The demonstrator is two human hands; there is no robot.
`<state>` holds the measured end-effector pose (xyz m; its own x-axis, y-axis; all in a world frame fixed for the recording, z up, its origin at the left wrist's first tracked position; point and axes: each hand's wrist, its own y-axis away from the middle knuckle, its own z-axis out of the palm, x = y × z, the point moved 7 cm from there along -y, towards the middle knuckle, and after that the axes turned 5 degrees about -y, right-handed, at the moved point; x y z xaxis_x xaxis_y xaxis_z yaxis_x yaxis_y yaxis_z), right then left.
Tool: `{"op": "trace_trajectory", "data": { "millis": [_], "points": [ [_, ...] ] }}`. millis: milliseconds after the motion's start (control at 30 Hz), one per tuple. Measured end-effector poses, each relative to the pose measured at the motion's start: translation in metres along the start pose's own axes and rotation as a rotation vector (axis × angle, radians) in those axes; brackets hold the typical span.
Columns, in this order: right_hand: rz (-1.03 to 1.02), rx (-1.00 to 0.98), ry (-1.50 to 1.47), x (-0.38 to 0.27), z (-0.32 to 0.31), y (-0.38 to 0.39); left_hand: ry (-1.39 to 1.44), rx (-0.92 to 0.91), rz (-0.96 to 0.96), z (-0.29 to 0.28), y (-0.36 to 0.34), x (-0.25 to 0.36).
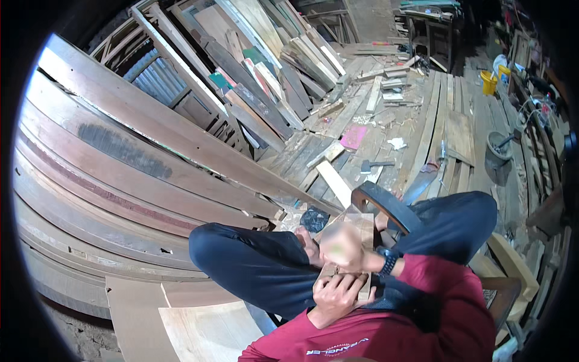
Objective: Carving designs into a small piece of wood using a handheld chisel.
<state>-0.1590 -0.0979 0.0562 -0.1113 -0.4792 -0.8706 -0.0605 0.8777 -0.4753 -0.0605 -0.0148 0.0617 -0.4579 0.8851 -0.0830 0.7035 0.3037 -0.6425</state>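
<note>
Between my bent legs lies a wooden block (360, 223), its far end showing past my hands and its near end close to my body. My left hand (341, 294) has its fingers curled over the near end of the block. Just beyond it, my right hand (347, 252), with a dark watch (389, 260) at the wrist, is over the middle of the block. A blurred patch covers its fingers, so its grip is hidden. My bare foot (308, 246) is beside the block on the left. A curved dark wooden piece (386, 202) arches over my right shin.
Long planks (139, 157) stand on edge along the left. A hatchet (375, 165) and a handsaw (424, 181) lie ahead on the board floor, near a pink sheet (354, 137). Boards (265, 90) lean at the back. A bucket (499, 154) stands at right.
</note>
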Motion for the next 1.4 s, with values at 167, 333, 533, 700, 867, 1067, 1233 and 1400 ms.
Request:
{"op": "trace_trajectory", "data": {
  "millis": [167, 333, 533, 700, 867, 1067, 1233, 1400],
  "points": [
    [0.016, 0.083, -0.021, 0.001, 0.000, 0.000, -0.009, -0.006, 0.010, 0.000, 0.001, -0.001],
    [0.076, 0.033, -0.043, 0.012, 0.000, -0.001, -0.008, 0.036, 0.008, 0.001, 0.001, 0.001],
    [0.046, 0.022, -0.085, -0.016, 0.001, -0.001, -0.025, 0.001, -0.004, 0.003, 0.000, -0.004],
    [0.055, 0.056, -0.031, 0.013, 0.000, -0.002, 0.014, 0.006, -0.009, 0.000, -0.001, -0.001],
    [0.061, 0.006, -0.089, -0.017, -0.002, -0.004, -0.007, 0.005, -0.004, -0.001, 0.000, -0.001],
    [0.058, 0.071, -0.014, 0.004, -0.001, -0.003, -0.005, 0.005, 0.007, -0.001, 0.000, -0.001],
    [0.082, 0.013, -0.112, -0.003, 0.000, -0.002, 0.015, 0.023, 0.001, 0.000, 0.001, 0.001],
    [0.038, 0.060, -0.014, -0.015, 0.000, 0.003, 0.016, -0.023, -0.001, -0.001, 0.006, 0.001]
  ]
}}
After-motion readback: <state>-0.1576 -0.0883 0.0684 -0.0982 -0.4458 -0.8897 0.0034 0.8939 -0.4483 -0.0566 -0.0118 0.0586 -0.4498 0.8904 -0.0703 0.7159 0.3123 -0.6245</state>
